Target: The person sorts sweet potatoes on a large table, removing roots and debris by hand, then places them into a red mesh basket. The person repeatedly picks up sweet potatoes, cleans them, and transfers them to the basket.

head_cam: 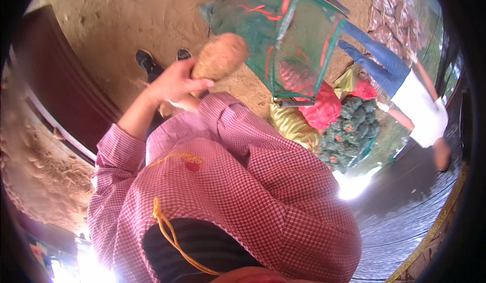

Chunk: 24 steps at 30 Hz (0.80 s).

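Note:
Before my body, my left hand (pixel 176 80) grips the lower end of a large brown tuber (pixel 222 57), whose upper part is blurred. The forearm of my right hand (pixel 186 103) crosses below my left hand, close to the tuber's lower end. Most of my right hand is hidden, and a small tan shape (pixel 166 109) shows beside it; I cannot tell what it is or whether it is held. Thin root hairs stick out at the left wrist.
A green mesh bag (pixel 243 11) on a frame stands at the upper right. Near it lie red (pixel 326 108), yellow (pixel 290 123) and dark green (pixel 347 131) filled net sacks. A co-worker (pixel 402 74) stands by stacked sacks (pixel 391 21). A dark red panel (pixel 64 85) and a tan heap (pixel 41 176) are left.

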Tool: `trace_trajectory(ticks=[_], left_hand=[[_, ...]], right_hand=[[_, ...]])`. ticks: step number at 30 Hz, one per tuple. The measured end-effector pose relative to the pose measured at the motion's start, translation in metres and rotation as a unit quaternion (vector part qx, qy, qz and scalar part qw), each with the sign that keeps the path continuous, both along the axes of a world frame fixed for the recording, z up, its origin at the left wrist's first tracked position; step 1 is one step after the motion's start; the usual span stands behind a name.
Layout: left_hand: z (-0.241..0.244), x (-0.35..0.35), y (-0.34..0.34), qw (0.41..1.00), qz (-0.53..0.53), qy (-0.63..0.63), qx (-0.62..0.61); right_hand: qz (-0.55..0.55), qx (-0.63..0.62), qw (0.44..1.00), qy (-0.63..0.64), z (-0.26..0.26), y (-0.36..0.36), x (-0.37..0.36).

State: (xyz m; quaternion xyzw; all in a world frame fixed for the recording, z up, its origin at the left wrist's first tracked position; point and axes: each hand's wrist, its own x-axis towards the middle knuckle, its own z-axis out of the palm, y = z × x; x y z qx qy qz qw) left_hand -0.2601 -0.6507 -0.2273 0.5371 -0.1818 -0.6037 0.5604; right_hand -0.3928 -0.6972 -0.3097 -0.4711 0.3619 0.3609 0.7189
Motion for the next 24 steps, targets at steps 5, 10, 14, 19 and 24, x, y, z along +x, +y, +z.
trace_trajectory(ticks=[5,10,14,19,24], left_hand=[[0.1,-0.021,-0.095,0.99,-0.1,-0.096,-0.005],[0.136,-0.033,-0.121,0.99,-0.041,-0.136,0.015],[0.179,0.008,-0.063,0.962,0.203,0.174,0.06],[0.216,0.037,0.061,0.875,0.329,0.354,-0.021],[0.259,0.01,0.144,0.785,0.446,0.414,-0.119]], right_hand=[[-0.089,0.043,0.993,-0.066,0.072,-0.026,-0.029],[-0.166,-0.002,0.975,-0.149,0.104,-0.057,-0.027],[-0.176,-0.025,0.955,-0.238,0.165,-0.098,-0.011],[-0.065,0.07,0.973,-0.21,0.236,-0.124,0.032],[-0.006,0.325,0.929,-0.179,0.312,-0.079,0.102]])
